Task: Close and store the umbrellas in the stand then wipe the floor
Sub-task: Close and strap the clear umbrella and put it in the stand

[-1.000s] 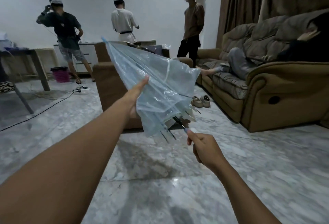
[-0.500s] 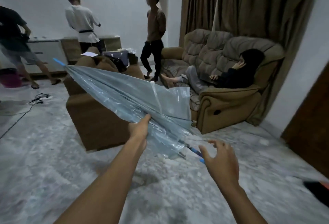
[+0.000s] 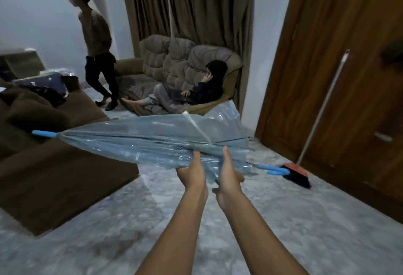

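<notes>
Above grey marble floor (image 3: pixel 109 242), 12 o'clock of wrists | translucent pale-blue plastic umbrella (image 3: pixel 141 143) folded, level, blue hook handle (image 3: pixel 274 170) toward 3 o'clock | left hand (image 3: pixel 192 174), right hand (image 3: pixel 229 174) both clasp it (right hung spread before) | likely ready to store; stand unseen

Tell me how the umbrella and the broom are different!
The umbrella is see-through blue plastic; the broom has a pale stick and a red-and-black brush. The umbrella lies nearly flat in the air, gripped by the left hand and right hand; the broom stands on the floor, leaning against the wooden door, untouched. Both are long and thin.
</notes>
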Tool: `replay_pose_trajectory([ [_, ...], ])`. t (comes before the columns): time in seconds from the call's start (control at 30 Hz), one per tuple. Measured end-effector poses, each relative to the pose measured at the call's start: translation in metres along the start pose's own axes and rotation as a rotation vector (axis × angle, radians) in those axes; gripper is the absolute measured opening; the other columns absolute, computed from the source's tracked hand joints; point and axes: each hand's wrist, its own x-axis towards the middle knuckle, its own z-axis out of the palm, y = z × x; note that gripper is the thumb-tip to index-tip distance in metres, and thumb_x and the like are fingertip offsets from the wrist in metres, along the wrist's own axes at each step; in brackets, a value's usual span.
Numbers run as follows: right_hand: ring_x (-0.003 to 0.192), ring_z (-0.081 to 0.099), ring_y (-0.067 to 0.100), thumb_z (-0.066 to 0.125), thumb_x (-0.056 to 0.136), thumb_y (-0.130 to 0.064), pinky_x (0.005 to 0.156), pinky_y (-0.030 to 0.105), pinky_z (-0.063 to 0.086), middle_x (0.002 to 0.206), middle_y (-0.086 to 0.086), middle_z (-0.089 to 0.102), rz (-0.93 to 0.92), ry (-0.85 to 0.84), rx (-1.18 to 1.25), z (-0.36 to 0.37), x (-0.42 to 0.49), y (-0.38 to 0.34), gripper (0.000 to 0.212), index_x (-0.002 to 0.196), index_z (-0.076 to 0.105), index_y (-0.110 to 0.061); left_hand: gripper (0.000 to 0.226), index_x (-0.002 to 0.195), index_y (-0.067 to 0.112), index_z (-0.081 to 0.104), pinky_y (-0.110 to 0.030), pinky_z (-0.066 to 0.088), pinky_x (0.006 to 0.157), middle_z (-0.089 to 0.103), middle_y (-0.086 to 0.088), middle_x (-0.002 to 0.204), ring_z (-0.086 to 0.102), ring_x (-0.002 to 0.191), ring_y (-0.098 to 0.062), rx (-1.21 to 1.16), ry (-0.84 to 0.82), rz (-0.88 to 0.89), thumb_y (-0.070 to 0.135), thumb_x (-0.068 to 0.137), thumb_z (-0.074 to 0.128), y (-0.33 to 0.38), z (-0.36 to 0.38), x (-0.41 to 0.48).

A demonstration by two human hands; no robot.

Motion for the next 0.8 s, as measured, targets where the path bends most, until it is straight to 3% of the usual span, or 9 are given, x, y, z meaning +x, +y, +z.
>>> replay_pose_trajectory([
  [0.23,0.118,0.056,0.035,0.07,0.088,-0.031,0.104,0.047,0.048,0.137,0.016,0.051,-0.187,0.291,0.194,-0.053,0.024,-0.041,0.064,0.135,0.03,-0.014,0.04,0.107,0.008,0.046,-0.03,0.043,0.083,0.055,-0.004,0.11,0.053,0.096,-0.023,0.15,-0.218,-0.071,0.034,0.087,0.07,-0.031,0.04,-0.054],
  [0.3,0.117,0.058,0.033,0.07,0.089,-0.028,0.102,0.045,0.049,0.136,0.015,0.052,-0.247,0.338,0.223,-0.072,0.031,-0.056,0.061,0.134,0.032,-0.012,0.046,0.103,0.005,0.055,-0.031,0.046,0.077,0.064,-0.009,0.108,0.061,0.095,-0.027,0.278,-0.279,-0.062,0.045,0.084,0.069,-0.037,0.051,-0.063],
  [0.4,0.124,0.054,0.034,0.068,0.092,-0.027,0.104,0.042,0.046,0.142,0.016,0.049,-0.322,0.41,0.239,-0.104,0.038,-0.086,0.066,0.141,0.028,-0.008,0.063,0.093,0.014,0.067,-0.028,0.048,0.062,0.072,-0.003,0.093,0.068,0.086,-0.02,0.644,-0.589,0.018,0.074,0.076,0.058,-0.047,0.059,-0.078],
  [0.47,0.129,0.051,0.034,0.069,0.091,-0.027,0.107,0.041,0.043,0.146,0.016,0.045,-0.384,0.448,0.226,-0.131,0.048,-0.109,0.071,0.144,0.027,-0.008,0.073,0.079,0.018,0.069,-0.025,0.046,0.057,0.071,0.004,0.075,0.067,0.07,-0.013,1.018,-0.745,0.294,0.087,0.07,0.046,-0.061,0.062,-0.083],
  [0.5,0.129,0.051,0.034,0.07,0.09,-0.027,0.108,0.041,0.043,0.146,0.015,0.046,-0.419,0.457,0.217,-0.146,0.054,-0.121,0.07,0.143,0.028,-0.009,0.073,0.074,0.02,0.07,-0.025,0.048,0.058,0.069,0.008,0.069,0.065,0.065,-0.011,1.148,-0.717,0.573,0.088,0.068,0.045,-0.069,0.063,-0.083],
  [0.6,0.123,0.055,0.033,0.07,0.09,-0.026,0.106,0.048,0.046,0.14,0.015,0.05,-0.483,0.463,0.175,-0.191,0.072,-0.156,0.06,0.136,0.033,-0.014,0.052,0.087,0.02,0.071,-0.031,0.048,0.063,0.064,0.004,0.081,0.06,0.077,-0.017,1.041,-0.554,1.491,0.07,0.073,0.065,-0.086,0.081,-0.087],
  [0.63,0.123,0.055,0.032,0.069,0.09,-0.025,0.106,0.048,0.046,0.14,0.014,0.05,-0.5,0.46,0.154,-0.206,0.077,-0.168,0.06,0.136,0.032,-0.014,0.051,0.093,0.017,0.069,-0.033,0.047,0.065,0.061,-0.001,0.087,0.058,0.08,-0.021,0.966,-0.534,1.673,0.064,0.073,0.07,-0.089,0.093,-0.088],
  [0.7,0.127,0.052,0.031,0.068,0.091,-0.025,0.108,0.047,0.044,0.143,0.011,0.048,-0.544,0.464,0.102,-0.234,0.086,-0.191,0.063,0.14,0.031,-0.013,0.069,0.113,0.014,0.061,-0.037,0.048,0.076,0.059,-0.009,0.103,0.057,0.093,-0.027,0.994,-0.549,1.73,0.067,0.069,0.071,-0.095,0.124,-0.091],
  [0.8,0.122,0.056,0.028,0.068,0.091,-0.026,0.105,0.047,0.048,0.135,0.01,0.053,-0.601,0.453,0.048,-0.275,0.101,-0.223,0.056,0.135,0.036,-0.013,0.121,0.145,0.013,0.032,-0.049,0.033,0.112,0.035,-0.017,0.147,0.033,0.138,-0.035,1.256,-0.671,1.449,0.085,0.053,0.063,-0.11,0.182,-0.098],
])
